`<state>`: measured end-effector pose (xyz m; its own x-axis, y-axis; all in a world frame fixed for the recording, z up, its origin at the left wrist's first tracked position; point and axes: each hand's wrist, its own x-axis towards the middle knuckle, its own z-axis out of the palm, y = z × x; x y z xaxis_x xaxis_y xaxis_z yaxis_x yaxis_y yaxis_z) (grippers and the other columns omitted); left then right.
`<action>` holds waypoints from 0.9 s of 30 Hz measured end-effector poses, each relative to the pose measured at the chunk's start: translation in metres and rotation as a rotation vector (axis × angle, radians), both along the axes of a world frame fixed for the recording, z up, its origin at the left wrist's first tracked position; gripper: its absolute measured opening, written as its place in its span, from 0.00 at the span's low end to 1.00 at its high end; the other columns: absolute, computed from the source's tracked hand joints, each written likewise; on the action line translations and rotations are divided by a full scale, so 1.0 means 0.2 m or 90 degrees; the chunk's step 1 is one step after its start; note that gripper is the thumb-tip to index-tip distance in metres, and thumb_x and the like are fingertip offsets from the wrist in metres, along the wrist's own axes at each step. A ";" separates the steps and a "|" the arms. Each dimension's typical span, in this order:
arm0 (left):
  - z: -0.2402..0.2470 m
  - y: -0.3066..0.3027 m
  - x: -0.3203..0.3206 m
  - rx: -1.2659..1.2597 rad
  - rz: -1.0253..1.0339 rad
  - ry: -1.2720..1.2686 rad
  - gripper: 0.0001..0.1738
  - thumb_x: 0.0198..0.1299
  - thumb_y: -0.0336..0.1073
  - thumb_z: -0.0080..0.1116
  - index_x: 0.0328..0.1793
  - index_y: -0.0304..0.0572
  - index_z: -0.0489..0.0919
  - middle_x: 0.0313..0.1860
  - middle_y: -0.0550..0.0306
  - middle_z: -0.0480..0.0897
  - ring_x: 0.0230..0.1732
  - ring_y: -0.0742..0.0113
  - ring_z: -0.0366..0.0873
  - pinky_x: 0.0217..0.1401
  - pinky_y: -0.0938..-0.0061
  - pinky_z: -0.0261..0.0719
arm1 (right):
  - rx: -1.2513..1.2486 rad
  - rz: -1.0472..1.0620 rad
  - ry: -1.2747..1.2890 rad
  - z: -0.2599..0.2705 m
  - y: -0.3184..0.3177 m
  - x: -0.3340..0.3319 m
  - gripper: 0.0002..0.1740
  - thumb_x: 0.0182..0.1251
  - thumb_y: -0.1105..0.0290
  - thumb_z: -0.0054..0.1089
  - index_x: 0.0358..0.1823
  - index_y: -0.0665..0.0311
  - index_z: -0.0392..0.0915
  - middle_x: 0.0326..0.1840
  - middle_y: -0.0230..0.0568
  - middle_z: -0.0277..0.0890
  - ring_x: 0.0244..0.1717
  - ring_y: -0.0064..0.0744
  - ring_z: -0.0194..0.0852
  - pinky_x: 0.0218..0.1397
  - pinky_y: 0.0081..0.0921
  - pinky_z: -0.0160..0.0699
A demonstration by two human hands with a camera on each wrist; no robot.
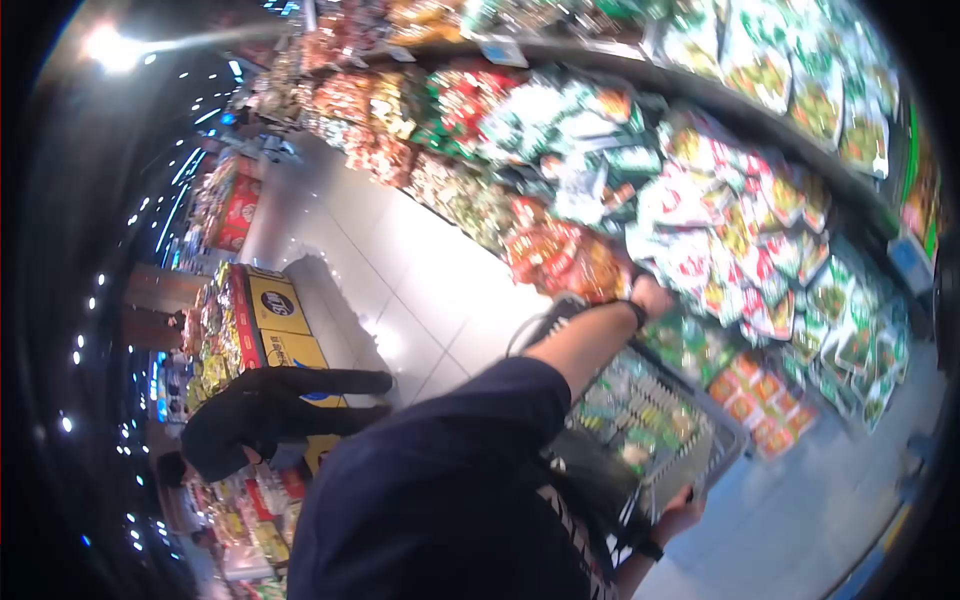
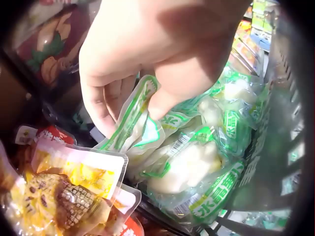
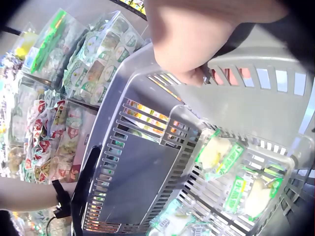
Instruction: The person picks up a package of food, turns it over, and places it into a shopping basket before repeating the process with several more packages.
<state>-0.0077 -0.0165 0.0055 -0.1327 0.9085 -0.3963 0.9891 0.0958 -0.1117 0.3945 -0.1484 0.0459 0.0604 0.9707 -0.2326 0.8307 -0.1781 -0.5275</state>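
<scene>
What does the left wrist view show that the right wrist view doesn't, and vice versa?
Only left wrist: the left hand pinching a green-edged packet, with brown food packs nearby.
Only right wrist: the right hand holding the grey basket by its rim, plus a black wristband.
Both: the basket and green-labelled white packets.

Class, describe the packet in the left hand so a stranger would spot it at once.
Find the grey basket. Beside it lies a heap of green-printed packets. The held packet, tilted on edge, is the only one pinched by the left hand.
</scene>
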 end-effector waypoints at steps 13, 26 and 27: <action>0.72 -0.46 0.23 0.348 -0.169 -0.208 0.05 0.36 0.35 0.55 0.18 0.42 0.76 0.17 0.51 0.77 0.20 0.55 0.76 0.21 0.64 0.73 | -0.018 0.090 -0.073 0.44 -0.05 -0.13 0.41 0.49 0.47 0.63 0.54 0.75 0.66 0.52 0.65 0.67 0.54 0.48 0.67 0.55 0.44 0.64; 1.29 -1.09 0.44 0.404 -0.008 -0.862 0.11 0.52 0.34 0.55 0.34 0.31 0.75 0.25 0.42 0.76 0.29 0.47 0.75 0.31 0.63 0.70 | -0.229 0.371 0.364 1.16 -0.20 -0.66 0.19 0.57 0.68 0.58 0.48 0.71 0.70 0.44 0.46 0.71 0.47 0.33 0.67 0.51 0.31 0.66; 1.31 -1.10 0.44 0.458 -0.009 -0.847 0.12 0.54 0.36 0.55 0.33 0.31 0.75 0.23 0.41 0.75 0.27 0.47 0.75 0.29 0.63 0.69 | -0.226 0.368 0.364 1.11 -0.22 -0.66 0.19 0.57 0.68 0.58 0.48 0.71 0.70 0.44 0.46 0.71 0.47 0.33 0.67 0.51 0.31 0.66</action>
<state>0.0798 -0.2369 0.2677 -0.0359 0.9532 0.3001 0.3299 -0.2721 0.9039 0.2624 -0.1920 0.2681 -0.6347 0.6782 -0.3705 0.4678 -0.0445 -0.8827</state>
